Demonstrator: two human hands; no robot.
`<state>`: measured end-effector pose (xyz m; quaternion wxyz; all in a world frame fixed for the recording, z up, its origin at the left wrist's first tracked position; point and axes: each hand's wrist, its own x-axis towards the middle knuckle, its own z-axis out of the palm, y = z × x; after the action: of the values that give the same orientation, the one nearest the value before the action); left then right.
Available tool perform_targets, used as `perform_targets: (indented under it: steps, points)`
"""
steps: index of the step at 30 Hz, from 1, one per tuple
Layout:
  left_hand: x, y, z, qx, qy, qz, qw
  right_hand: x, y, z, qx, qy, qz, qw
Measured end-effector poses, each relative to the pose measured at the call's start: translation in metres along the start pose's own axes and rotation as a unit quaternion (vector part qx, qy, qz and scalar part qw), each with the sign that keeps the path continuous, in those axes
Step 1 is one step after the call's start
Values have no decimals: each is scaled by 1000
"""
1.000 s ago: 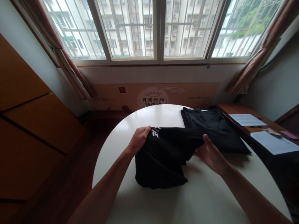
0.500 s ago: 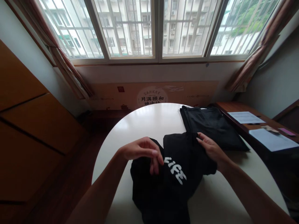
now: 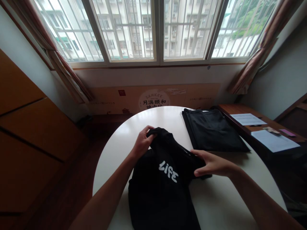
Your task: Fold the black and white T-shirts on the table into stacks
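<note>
The black T-shirt (image 3: 165, 179) with the white "LIFE" print lies bunched on my round white table (image 3: 165, 116). Its long axis runs from a gathered peak near the middle of the tabletop down toward me, and its lower part passes out of my view at the bottom. My left hand (image 3: 143, 142) is the nearer to that peak: my fingers curl over the gathered cloth in a closed grip on the top of the shirt. My right hand (image 3: 212, 164) sits to the right of the print, with its fingers (image 3: 203, 159) pressed together and stretched across a folded edge of the shirt, the thumb tip just below that edge. I cannot tell whether they are pinching the cloth or only resting on it. My two hands stand well apart, with the print between them and slightly nearer to me than my left hand.

Just beside the shirt, beyond my right fingers, a folded black garment (image 3: 211, 131) lies flat near the table's far rim. White tabletop shows to the left of the shirt and between my right forearm and the near rim. Past the rim on the right, a wooden desk (image 3: 242, 110) carries sheets of paper (image 3: 248, 119).
</note>
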<state>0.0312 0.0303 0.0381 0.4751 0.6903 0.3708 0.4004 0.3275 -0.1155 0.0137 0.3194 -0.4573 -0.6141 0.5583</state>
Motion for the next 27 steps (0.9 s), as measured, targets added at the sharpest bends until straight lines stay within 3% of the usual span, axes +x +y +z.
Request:
perform_targets:
  steps: [2, 4, 6, 8, 10, 12, 14, 20, 24, 27]
  points:
    - [4, 1, -10, -6, 91, -1, 996, -4, 0, -7, -47, -14, 16, 999]
    - [8, -1, -21, 9, 158, 12, 987, -8, 1, -11, -30, -4, 18, 999]
    - [11, -3, -32, 38, 203, 24, 978, -12, 2, -14, 43, 76, 18, 996]
    - [13, -5, -42, 87, 218, 23, 972, -13, 3, -18, 138, 172, 28, 975]
    - [14, -5, -50, 137, 209, 13, 968, -14, 4, -24, 213, 240, 43, 946]
    - [14, -7, -55, 170, 187, -8, 968, -14, 6, -33, 238, 268, 65, 931]
    - [15, -11, -58, 194, 147, -37, 969, -15, 9, -42, 226, 264, 87, 934]
    - [14, -33, -61, 171, -50, -95, 980, -14, 15, -56, 89, 251, 118, 957]
    - [9, -26, -76, 199, -56, -142, 968, -3, 6, -61, -8, 275, 63, 959]
    - [14, -11, -94, 222, -50, -139, 964, 22, -7, -79, -103, 286, 20, 953]
